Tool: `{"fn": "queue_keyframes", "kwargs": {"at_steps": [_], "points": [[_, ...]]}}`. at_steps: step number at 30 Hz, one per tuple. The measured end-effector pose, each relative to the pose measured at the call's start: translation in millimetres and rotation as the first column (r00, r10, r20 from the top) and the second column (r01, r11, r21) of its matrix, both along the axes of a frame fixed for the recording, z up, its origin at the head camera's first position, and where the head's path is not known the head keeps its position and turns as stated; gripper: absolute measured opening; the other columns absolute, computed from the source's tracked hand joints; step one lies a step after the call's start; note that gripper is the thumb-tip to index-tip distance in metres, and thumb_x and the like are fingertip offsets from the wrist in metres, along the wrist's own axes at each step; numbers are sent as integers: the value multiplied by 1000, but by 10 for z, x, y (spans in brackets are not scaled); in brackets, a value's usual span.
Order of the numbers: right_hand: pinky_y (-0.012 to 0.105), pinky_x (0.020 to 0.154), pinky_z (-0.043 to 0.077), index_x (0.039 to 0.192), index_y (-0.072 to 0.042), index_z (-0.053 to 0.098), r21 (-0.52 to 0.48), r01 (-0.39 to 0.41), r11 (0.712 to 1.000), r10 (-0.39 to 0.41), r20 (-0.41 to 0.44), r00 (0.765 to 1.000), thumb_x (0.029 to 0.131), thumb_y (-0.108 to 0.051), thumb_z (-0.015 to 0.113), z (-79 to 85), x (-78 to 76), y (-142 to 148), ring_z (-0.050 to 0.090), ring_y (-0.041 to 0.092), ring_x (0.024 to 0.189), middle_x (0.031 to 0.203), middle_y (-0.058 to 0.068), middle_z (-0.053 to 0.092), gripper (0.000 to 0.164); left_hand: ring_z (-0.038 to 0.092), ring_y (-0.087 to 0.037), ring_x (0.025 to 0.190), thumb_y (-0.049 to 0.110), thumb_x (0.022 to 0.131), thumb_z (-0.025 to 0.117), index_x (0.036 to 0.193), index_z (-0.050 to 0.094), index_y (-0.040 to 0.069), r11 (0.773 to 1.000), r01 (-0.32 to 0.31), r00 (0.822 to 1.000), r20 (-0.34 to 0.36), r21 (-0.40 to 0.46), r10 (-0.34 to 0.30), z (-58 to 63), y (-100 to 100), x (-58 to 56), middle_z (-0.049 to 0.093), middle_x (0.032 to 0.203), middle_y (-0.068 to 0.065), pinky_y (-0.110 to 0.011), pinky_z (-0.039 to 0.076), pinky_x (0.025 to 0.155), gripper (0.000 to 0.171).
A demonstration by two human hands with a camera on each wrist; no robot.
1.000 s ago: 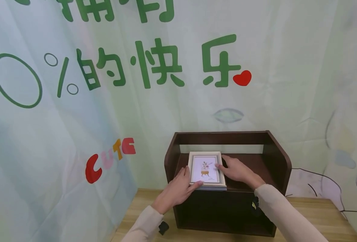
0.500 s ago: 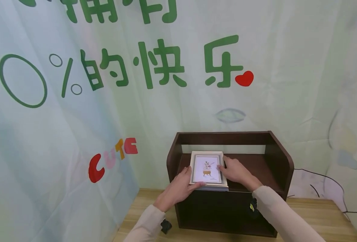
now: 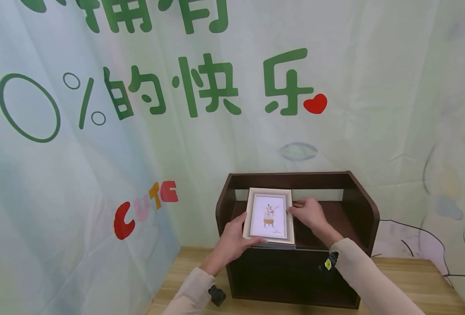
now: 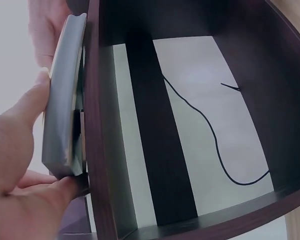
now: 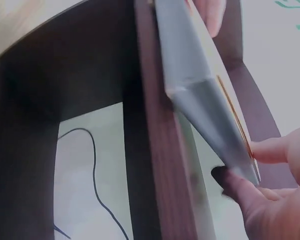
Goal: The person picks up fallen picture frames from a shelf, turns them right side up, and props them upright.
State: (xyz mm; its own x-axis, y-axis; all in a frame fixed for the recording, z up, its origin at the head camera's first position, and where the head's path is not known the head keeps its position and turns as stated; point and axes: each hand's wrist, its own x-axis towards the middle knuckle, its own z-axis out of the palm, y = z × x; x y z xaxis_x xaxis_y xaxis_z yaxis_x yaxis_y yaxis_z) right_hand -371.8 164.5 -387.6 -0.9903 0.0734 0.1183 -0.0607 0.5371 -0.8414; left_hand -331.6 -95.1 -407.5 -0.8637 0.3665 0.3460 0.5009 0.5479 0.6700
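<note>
A cream picture frame (image 3: pixel 269 216) with a potted-plant print lies face up, tilted, over the left part of the top shelf, its far edge raised. My left hand (image 3: pixel 232 238) grips its near left corner, thumb along the near edge and fingers at the left side. In the left wrist view, the grey side of the frame (image 4: pixel 64 100) shows between thumb and fingers. My right hand (image 3: pixel 310 215) pinches the right side toward the far corner. The right wrist view shows thumb and fingers of that hand (image 5: pixel 285 185) on either face of the frame (image 5: pixel 205 110).
A dark brown two-level desk shelf (image 3: pixel 295 278) stands on a wooden table (image 3: pixel 406 271). Raised side panels and a back rail (image 3: pixel 291 180) bound its top. Behind it hangs a printed cloth (image 3: pixel 358 131) with green characters. Each wrist wears a black strap.
The frame's far edge has come up, tilting the frame toward me. My right hand has risen slightly with it, while my left hand keeps hold of the near left corner.
</note>
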Motion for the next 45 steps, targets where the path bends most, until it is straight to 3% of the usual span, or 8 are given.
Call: {"fn": "queue_keyframes", "kwargs": {"at_steps": [3,7,11,14,18,30,36,45], "points": [[50,102,59,139,14,58,-152,19,988,-8,71,997,97,-24,74,3,2,58,72,33,115,134,32,68,58,65,-19,108,42,82,89,153,49,9,999,-26,1000,2,30,26,-1,19,5,68,139,-8,-42,59,96,88],[50,109,55,146,12,52,-264,7,965,17,90,996,99,-23,75,4,0,129,70,34,124,139,31,65,63,71,-19,109,38,95,77,152,52,7,997,-58,998,-19,45,59,-20,63,-6,70,139,-12,-37,63,93,69],[50,110,53,149,12,49,-295,-30,955,51,62,997,99,-24,74,23,5,183,64,39,133,143,30,62,66,73,-28,120,23,106,65,146,57,-5,986,-138,987,-69,94,145,-33,114,-32,68,139,-23,-38,63,93,50],[49,110,53,150,9,50,-300,-44,953,63,54,997,99,-26,75,55,18,219,64,40,134,146,29,60,67,72,-34,119,12,104,65,142,59,-10,972,-180,979,-72,148,192,-4,146,-45,67,137,-28,-41,62,91,44],[45,107,54,150,2,54,-336,-37,941,60,57,997,97,-29,78,129,46,247,66,38,132,149,25,61,66,74,-34,117,6,101,67,139,62,-8,962,-189,976,-72,198,207,60,175,-60,69,134,-27,-40,63,90,41],[37,99,57,153,-4,54,-420,-163,893,129,-108,986,95,-21,80,254,82,291,68,37,129,149,20,61,66,78,-34,108,1,94,75,124,73,-7,921,-264,944,-116,285,307,143,251,-84,77,118,-26,-39,64,88,31],[33,99,58,152,-8,56,-393,-185,901,125,-174,977,93,-21,82,287,124,281,67,33,131,147,16,63,66,79,-34,105,0,92,78,116,75,-6,898,-298,918,-161,323,362,131,282,-91,78,113,-25,-40,64,87,26],[22,96,59,148,-12,61,-377,-207,903,127,-227,966,91,-26,84,278,226,256,66,27,133,144,13,67,63,79,-33,106,0,92,77,116,73,-6,882,-274,911,-190,384,366,53,272,-55,79,112,-24,-40,64,87,25]]}}
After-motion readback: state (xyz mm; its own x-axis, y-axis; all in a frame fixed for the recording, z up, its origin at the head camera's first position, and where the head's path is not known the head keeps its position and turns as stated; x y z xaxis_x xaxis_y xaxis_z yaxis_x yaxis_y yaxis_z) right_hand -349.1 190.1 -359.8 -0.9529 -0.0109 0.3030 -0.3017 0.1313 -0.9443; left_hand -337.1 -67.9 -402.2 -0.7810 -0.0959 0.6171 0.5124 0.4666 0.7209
